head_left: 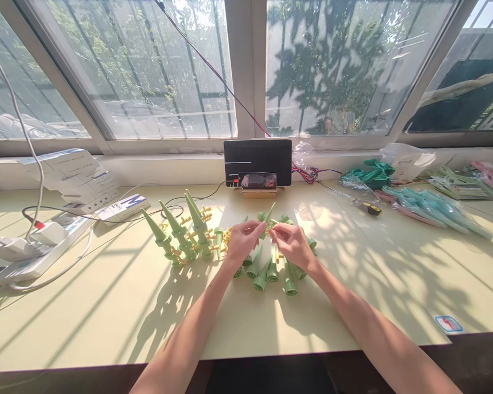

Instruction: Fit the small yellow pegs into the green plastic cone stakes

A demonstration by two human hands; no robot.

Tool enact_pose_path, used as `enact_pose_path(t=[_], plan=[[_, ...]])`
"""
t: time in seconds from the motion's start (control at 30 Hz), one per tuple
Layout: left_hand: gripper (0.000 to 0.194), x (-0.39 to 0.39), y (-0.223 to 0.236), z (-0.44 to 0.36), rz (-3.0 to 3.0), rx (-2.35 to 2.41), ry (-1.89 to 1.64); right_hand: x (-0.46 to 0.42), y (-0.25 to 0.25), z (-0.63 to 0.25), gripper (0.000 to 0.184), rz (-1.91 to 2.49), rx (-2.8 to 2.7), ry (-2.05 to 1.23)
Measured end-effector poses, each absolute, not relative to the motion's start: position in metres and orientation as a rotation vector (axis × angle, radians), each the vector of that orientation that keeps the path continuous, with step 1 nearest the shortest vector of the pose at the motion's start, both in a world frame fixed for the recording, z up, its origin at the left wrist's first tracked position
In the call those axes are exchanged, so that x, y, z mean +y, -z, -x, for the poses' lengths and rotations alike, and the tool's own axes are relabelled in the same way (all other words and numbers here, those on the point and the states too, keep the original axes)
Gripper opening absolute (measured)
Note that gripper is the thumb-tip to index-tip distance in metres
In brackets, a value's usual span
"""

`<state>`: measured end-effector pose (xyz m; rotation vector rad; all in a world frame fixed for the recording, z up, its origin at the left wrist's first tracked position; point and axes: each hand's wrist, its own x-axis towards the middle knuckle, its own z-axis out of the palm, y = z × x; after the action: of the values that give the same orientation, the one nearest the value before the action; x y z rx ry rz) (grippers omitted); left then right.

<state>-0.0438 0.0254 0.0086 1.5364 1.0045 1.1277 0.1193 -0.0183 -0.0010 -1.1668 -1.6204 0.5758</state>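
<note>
My left hand (pixel 245 241) is closed round a green plastic cone (pixel 270 214), its tip pointing up and away. Close beside it, my right hand (pixel 292 244) is pinched at the cone's side; what lies between its fingertips is too small to make out. Several loose hollow green cones (pixel 290 283) lie on the table under and between both hands. To the left stand tall stacks of green cones (pixel 199 232) with small yellow pegs (pixel 206 214) sticking out of their sides. A pile of yellow pegs (pixel 227 236) is partly hidden behind my left hand.
A phone (pixel 257 180) leans before a black screen (pixel 258 153) at the window. White boxes (pixel 124 208) and a power strip (pixel 45 257) with cables are at left. At right are a yellow-black tape measure-like object (pixel 372 209) and bagged turquoise pieces (pixel 431 208).
</note>
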Motion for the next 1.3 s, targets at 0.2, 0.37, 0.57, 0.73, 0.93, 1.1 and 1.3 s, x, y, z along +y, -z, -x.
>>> enact_pose_path(t=[0.2,0.37,0.57,0.73,0.93,1.1,1.3], plan=[[0.031,0.0276,-0.0059,0.0424,-1.507,0.968,-1.140,-0.0174,0.0003,-0.1182,0.026,1.169,-1.568,-0.626],[0.030,0.0291,-0.0035,0.0425,-1.522,0.911,-1.146,-0.0153,-0.0009,-0.1182,0.033,1.143,-1.418,-0.903],[0.032,0.0301,-0.0021,0.0421,-1.505,0.855,-1.153,-0.0127,-0.0035,-0.1186,0.039,0.990,-1.177,-1.238],[0.034,0.0297,-0.0022,0.0421,-1.486,0.827,-1.151,-0.0135,-0.0069,-0.1212,0.035,0.970,-0.990,-1.466],[0.033,0.0260,-0.0077,0.0416,-1.467,0.838,-1.140,-0.0135,-0.0078,-0.1214,0.038,0.983,-0.967,-1.506],[0.032,0.0268,-0.0072,0.0414,-1.486,0.870,-1.139,-0.0150,-0.0056,-0.1197,0.035,0.989,-1.151,-1.329],[0.032,0.0260,-0.0066,0.0412,-1.512,0.923,-1.125,-0.0193,-0.0024,-0.1177,0.037,1.184,-1.493,-0.780]])
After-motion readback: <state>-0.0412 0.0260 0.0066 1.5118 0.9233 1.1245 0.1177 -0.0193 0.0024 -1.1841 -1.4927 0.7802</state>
